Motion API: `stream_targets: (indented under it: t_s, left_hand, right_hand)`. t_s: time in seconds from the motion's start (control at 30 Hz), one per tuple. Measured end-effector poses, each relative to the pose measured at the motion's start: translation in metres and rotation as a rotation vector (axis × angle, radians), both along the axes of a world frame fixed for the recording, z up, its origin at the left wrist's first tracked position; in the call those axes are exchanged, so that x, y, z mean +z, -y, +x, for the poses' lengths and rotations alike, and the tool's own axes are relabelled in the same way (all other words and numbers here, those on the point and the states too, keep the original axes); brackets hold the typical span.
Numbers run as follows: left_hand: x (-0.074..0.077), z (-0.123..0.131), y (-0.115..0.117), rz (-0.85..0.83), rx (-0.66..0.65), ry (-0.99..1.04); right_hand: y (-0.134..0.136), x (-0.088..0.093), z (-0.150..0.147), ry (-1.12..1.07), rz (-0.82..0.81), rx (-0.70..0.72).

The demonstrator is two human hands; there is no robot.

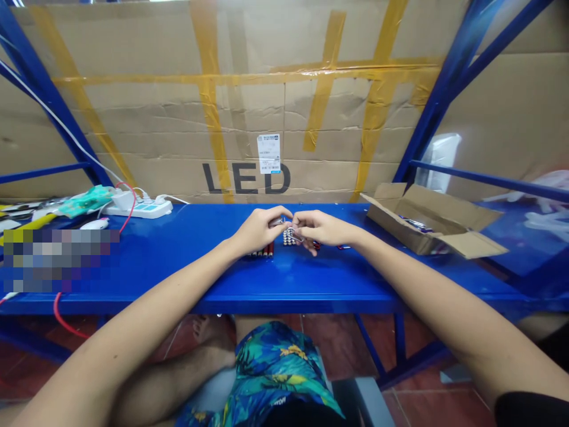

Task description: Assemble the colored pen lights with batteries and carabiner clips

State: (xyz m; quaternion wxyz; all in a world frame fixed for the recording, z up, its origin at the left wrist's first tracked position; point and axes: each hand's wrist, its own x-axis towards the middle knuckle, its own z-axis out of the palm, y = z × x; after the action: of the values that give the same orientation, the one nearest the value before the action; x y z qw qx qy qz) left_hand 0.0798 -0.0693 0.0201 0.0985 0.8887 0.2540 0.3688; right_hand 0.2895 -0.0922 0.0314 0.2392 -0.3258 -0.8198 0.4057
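Over the middle of the blue table, my left hand [260, 230] is closed with thumb and fingers around a small silvery cylinder [277, 223], mostly hidden by the fingers. My right hand [320, 228] is close beside it, its thumb and forefinger pinching a small looped metal clip [291, 233]. Whether clip and cylinder are joined cannot be made out. Below my left hand lies a row of red tubes [270, 249] with metal ends. Between the hands, a cluster of small silver round pieces [288, 240] sits on the table.
An open cardboard box [391, 228] with small metallic items stands at the right. A white power strip [149, 207], cables and assorted tools lie at the left. Blue rack posts [438, 101] and a large taped carton [169, 130] bound the back of the table [306, 284].
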Motion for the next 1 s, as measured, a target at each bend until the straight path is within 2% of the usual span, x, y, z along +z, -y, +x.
stream_targets:
  t_s: [0.1, 0.2, 0.37, 0.47, 0.53, 0.73, 0.9, 1.0]
  left_hand:
    - [-0.001, 0.000, 0.000, 0.040, 0.007, 0.010]
    - [-0.002, -0.001, 0.001, 0.010, 0.019, 0.031]
    - [-0.004, -0.001, 0.004, -0.066, 0.019, 0.054]
    - [-0.004, -0.002, 0.002, -0.035, 0.051, 0.043]
    - [-0.005, -0.002, 0.000, 0.007, 0.072, 0.043]
    - [-0.005, -0.002, -0.002, 0.040, 0.091, 0.038]
    - [-0.006, -0.004, -0.004, 0.078, 0.081, 0.028]
    - [-0.008, -0.005, -0.006, 0.103, 0.084, 0.000]
  right_hand:
    - [-0.002, -0.005, -0.001, -0.083, 0.003, -0.029]
    - [-0.006, -0.009, -0.003, -0.145, 0.057, -0.067]
    - [-0.012, -0.013, -0.004, -0.175, 0.331, -0.194]
    - [-0.013, -0.013, -0.004, -0.145, 0.455, -0.226]
    - [-0.012, -0.013, -0.005, -0.143, 0.386, -0.208]
    - [-0.010, -0.012, -0.008, -0.355, -0.027, -0.049]
    - [-0.014, -0.014, -0.007, -0.433, -0.170, -0.041]
    - [-0.016, -0.016, -0.006, -0.435, -0.195, -0.080]
